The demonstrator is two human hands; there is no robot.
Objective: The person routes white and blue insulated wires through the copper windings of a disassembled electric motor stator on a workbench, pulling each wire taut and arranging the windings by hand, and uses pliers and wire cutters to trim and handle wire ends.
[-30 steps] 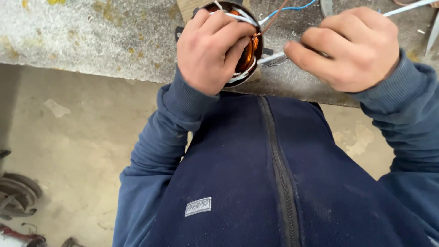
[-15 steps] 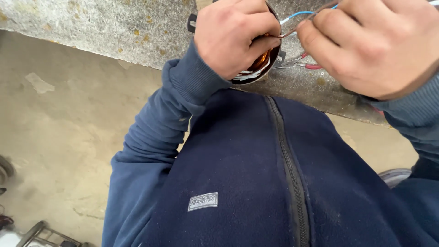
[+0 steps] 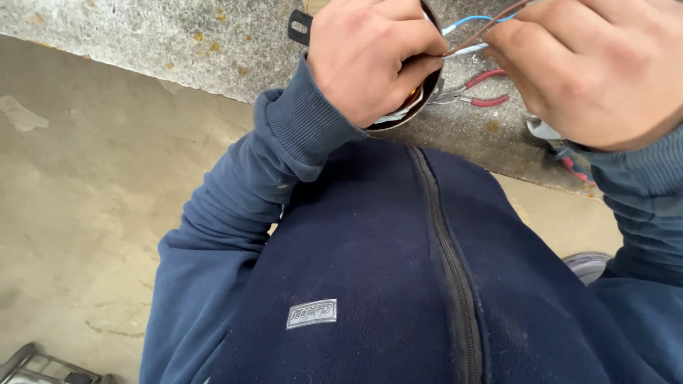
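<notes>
At the far left, down by my feet, the bare concrete floor (image 3: 92,206) is stained and cracked, with a bit of metal grating (image 3: 43,368) at the near corner. My left arm runs up from the near side in a thick navy fleece sleeve (image 3: 235,213), the ribbed cuff bunched at the wrist. My left hand (image 3: 370,57) is curled into a loose fist, knuckles up, gripping the round motor stator (image 3: 409,107) at the near edge of the table (image 3: 178,43). The stator is mostly hidden under my fingers; I can see a dark curved metal rim, a glint of copper-orange winding and a black mounting tab (image 3: 300,27) sticking out to the left. The table top is rough grey stone or concrete, pitted and flecked with yellowish spots.

Thin wires (image 3: 473,39), one brown, one blue and one pale, run from the stator up to the right. My right hand (image 3: 590,67) is bent at the wrist, fingers closed together and pinching those wires near the far edge of view. Just beyond the stator, between my hands, lie small pliers (image 3: 477,89) with red handles, flat on the table. Under my right wrist is another metal tool (image 3: 551,135) with red on it, mostly hidden.
</notes>
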